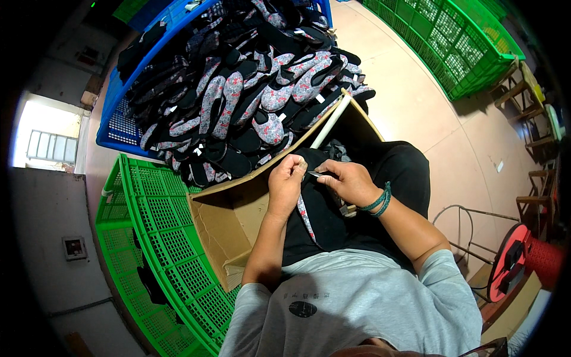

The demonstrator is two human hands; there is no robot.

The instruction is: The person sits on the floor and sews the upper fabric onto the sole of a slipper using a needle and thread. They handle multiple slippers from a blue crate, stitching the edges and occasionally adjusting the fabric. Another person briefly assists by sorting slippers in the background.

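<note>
My left hand (pixel 285 185) pinches the edge of a black fabric shoe (pixel 306 215) with a floral grey-and-red side, held above my lap. Its far end is hidden against my black trousers. From the right, my right hand (pixel 351 182) grips a small pointed metal blade (pixel 315 174), whose tip reaches close to the left fingertips. The blade's handle is covered by the fingers, so its exact kind is unclear. Beyond both hands lies a large heap of similar floral-and-black shoes (pixel 276 98).
The heap spills from a blue crate (pixel 116 128) toward an open cardboard box (pixel 220 223) by my left forearm. A pale rod (pixel 331 122) crosses the box. Green crates stand left (pixel 172 220) and far right (pixel 455 59). A round red seat (pixel 505 262) is at my right.
</note>
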